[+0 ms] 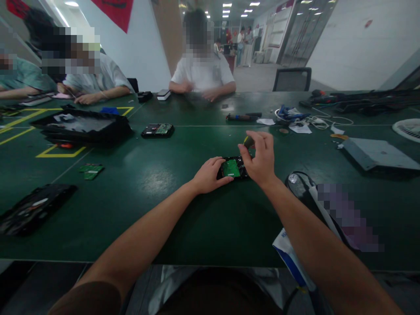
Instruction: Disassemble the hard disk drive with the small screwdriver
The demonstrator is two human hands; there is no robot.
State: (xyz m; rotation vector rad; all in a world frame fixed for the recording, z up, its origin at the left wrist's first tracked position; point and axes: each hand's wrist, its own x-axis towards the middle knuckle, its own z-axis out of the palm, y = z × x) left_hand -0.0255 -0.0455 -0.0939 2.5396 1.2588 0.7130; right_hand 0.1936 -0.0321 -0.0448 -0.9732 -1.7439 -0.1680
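A small black device with a green circuit board (232, 168) lies on the green table (164, 210) in front of me. My left hand (210, 175) rests on its left end, fingers curled round the edge and holding it down. My right hand (260, 158) hovers at its right end, fingers wrapped round the dark handle of a small tool (248, 141) that stands upright over the device; its tip is hidden.
A similar black device (158, 130) lies farther left, loose green boards (91, 170) and a black frame (33, 209) at the left. A dark tray (82, 127), a grey panel (377, 153), cables (295, 114) and a bag (305, 192) surround me. People sit opposite and left.
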